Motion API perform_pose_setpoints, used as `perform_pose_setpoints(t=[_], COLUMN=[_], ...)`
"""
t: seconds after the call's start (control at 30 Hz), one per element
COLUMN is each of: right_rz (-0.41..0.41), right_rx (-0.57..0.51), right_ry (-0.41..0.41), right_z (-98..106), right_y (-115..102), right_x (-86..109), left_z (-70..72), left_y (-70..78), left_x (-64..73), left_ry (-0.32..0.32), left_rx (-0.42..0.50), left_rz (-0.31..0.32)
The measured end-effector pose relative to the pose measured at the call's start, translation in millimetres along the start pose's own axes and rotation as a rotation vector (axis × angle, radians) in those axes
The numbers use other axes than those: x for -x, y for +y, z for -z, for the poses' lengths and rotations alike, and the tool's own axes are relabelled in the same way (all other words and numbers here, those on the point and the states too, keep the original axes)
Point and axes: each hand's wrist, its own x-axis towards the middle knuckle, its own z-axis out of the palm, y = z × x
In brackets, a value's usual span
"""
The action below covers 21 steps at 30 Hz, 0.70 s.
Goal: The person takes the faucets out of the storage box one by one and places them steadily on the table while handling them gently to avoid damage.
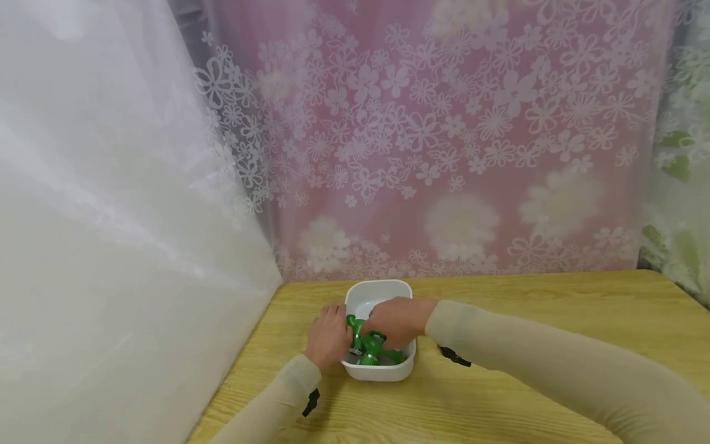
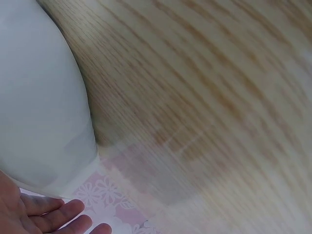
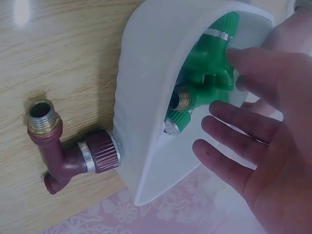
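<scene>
Table [image 1: 499,394]: wood-grained, beneath the tub. 
Tub [image 1: 383,374]: white; could slide or tip if pulled unevenly. 
Left hand [image 1: 327,336]: at the tub's left rim, fingers loose; light contact could let the tub shift. 
Right hand [image 1: 400,320]: over the tub, three fingers extended; whether it pinches a tap, cannot tell. 
Green taps [image 3: 208,58]: crowded inside the tub; could snag one another if lifted. 
Maroon tap [image 3: 66,161]: just outside the tub; a sliding tub could nudge it.

A white tub [image 2: 44,97] stands on the wood-grained table [image 2: 185,73], left hand [image 2: 29,219] alongside.
</scene>
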Motion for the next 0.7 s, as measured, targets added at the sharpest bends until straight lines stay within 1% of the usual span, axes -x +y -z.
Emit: perform_pose_setpoints(t=[0.17,0.37,0.47,0.57,0.7], right_rz=[0.002,0.022,0.003,-0.030,-0.058], right_rx=[0.016,0.022,0.000,-0.048,-0.075], right_ry=[-0.028,-0.054,-0.076,-0.118,-0.173], right_z=[3,7,9,9,7], right_y=[-5,-9,-10,-11,-13], right_x=[-5.4,-10.5,-13.1,-15.9,-19.7], left_z=[2.8,4.8,5.4,5.2,3.9], left_y=[-0.3,-0.6,-0.6,-0.7,-1.1], left_x=[0.0,-0.4,-0.6,-0.7,0.7], left_ry=[0.040,0.029,0.019,0.013,0.007], left_rx=[-0.009,-0.007,0.000,0.003,-0.014], left_rz=[-0.033,-0.026,-0.018,-0.015,-0.016])
